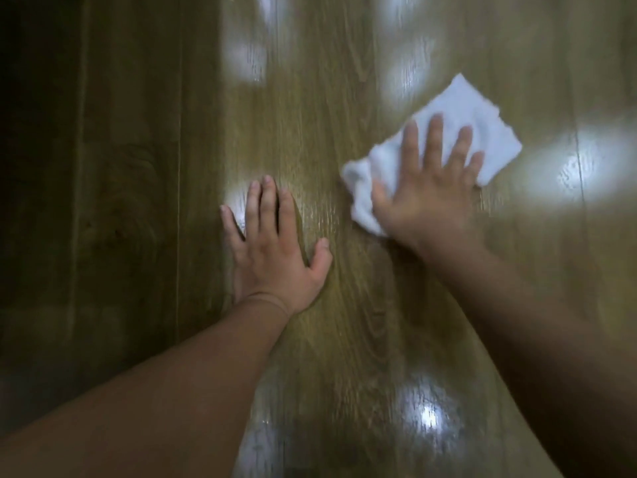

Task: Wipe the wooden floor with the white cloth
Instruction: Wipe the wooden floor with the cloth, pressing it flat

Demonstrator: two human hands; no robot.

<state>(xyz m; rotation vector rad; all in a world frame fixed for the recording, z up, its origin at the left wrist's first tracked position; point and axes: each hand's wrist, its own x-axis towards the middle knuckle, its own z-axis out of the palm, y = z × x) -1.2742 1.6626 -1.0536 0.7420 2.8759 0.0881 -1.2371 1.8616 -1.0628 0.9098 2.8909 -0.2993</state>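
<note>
Glossy wooden floor [344,322], brown planks running away from the person, bright light patches reflected across it; far left side falls into deep shadow. Left hand [275,250] lies flat on the boards, fingers straight and slightly spread, holding nothing. White cloth [479,119] sits on the floor to the right, crumpled at its near-left corner. Right hand [427,188] presses down on it with fingers spread and straight, covering its near part. Right hand and cloth look blurred. Bare forearms reach in from below.
</note>
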